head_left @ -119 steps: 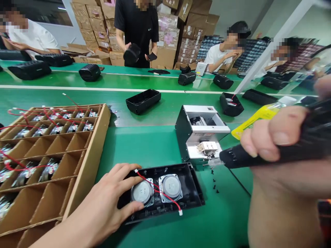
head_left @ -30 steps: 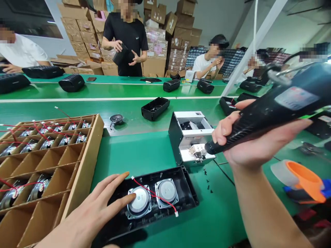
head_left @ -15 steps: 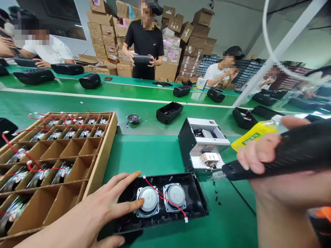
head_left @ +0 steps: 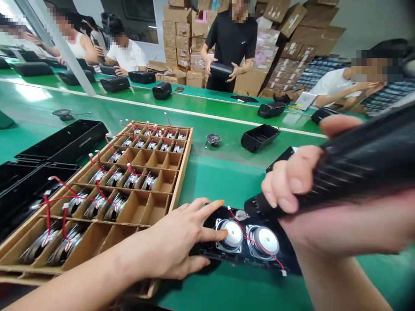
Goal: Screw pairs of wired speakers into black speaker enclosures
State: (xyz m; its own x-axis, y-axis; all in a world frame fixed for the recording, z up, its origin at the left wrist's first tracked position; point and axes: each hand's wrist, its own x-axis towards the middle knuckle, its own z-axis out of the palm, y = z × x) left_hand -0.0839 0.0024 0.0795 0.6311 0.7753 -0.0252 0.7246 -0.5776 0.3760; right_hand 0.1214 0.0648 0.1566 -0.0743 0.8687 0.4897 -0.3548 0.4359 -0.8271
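My left hand [head_left: 181, 237] lies with fingers spread over the left end of a black speaker housing [head_left: 290, 252]. Its index fingertip touches the left one of two round silver speaker drivers [head_left: 235, 236]; the right speaker driver [head_left: 268, 242] sits beside it. Thin red wires with white plugs cross over both. Wrapped around a black electric screwdriver [head_left: 366, 151] is my right hand [head_left: 337, 226]. The tool's nose points down-left at the housing's upper edge, near the left driver. Its tip is blurred, so contact with a screw cannot be made out.
A cardboard divider box [head_left: 177, 181] of wired speaker drivers stands left. Beyond the housing are a loose driver [head_left: 214, 139] and an open black shell [head_left: 259, 137]. The screwdriver partly hides a machine. Across the green bench, a person [head_left: 231, 39] holds a black speaker.
The view has swung left, so the bench things appear farther right. My right hand has brought the screwdriver from beside the housing to over its upper edge. My left hand stays on the housing.
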